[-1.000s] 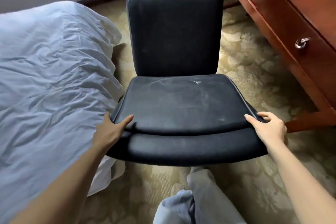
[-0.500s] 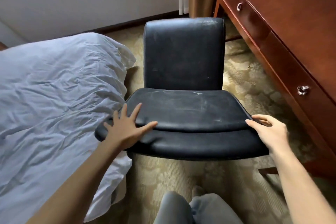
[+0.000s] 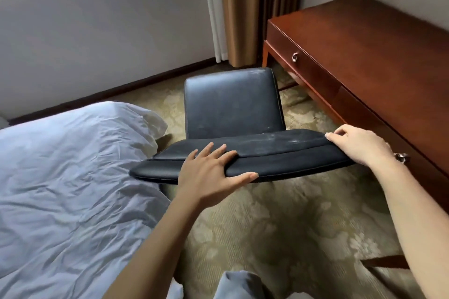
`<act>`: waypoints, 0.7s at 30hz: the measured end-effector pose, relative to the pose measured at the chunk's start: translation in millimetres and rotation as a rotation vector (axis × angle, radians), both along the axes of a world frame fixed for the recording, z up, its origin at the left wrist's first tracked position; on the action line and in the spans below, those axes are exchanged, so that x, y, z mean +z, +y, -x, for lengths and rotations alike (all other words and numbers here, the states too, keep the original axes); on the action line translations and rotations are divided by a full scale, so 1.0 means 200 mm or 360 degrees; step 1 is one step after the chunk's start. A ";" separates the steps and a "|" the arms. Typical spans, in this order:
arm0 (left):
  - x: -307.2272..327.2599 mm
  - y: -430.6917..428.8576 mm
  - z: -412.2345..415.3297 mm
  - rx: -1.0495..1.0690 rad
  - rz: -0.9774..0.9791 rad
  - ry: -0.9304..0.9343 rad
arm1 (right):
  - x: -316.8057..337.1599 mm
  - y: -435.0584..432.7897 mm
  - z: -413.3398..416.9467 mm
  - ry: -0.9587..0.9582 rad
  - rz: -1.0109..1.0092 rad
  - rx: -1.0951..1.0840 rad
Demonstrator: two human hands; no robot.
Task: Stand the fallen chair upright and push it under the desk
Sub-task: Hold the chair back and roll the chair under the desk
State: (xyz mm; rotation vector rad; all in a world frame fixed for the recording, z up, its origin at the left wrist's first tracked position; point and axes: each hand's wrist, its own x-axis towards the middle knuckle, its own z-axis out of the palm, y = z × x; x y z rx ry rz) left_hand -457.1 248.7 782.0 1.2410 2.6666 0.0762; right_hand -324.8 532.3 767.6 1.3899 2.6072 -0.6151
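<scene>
The black leather padded chair [image 3: 233, 114] stands between the white-sheeted bed [image 3: 73, 177] at left and the reddish-brown wooden desk [image 3: 364, 56] at right. The left hand [image 3: 209, 175] lies spread flat on the seat's near edge; the right hand [image 3: 359, 145] curls around its right corner, nearer the desk. The kneehole seems to lie rightward, though it is hidden.

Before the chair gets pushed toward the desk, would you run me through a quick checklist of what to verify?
1. Chair upright, backrest up: ok.
2. Left hand on the seat's front edge, flat with fingers spread, not clamped: not ok for steering.
3. Right hand gripping the seat's right corner: ok.
4. Chair apart from the bed: cannot tell; the seat's left end overlaps it in view.
5. Carpet between chair and desk free of obstacles: ok.
6. Chair legs planted: cannot tell, hidden.
</scene>
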 end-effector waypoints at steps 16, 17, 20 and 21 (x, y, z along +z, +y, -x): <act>0.36 0.54 1.05 0.0128 -0.0212 0.0106 | 0.24 0.28 0.85 0.0830 -0.0549 0.0227; 0.38 0.58 1.09 0.0172 -0.0229 0.0107 | 0.25 0.31 0.92 0.0829 -0.0568 0.0191; 0.35 0.62 1.13 0.0318 -0.0137 0.0262 | 0.21 0.33 1.02 0.0923 -0.0774 0.0066; 0.33 0.61 1.13 0.0351 -0.0145 0.0335 | 0.19 0.31 1.02 0.1000 -0.0837 0.0051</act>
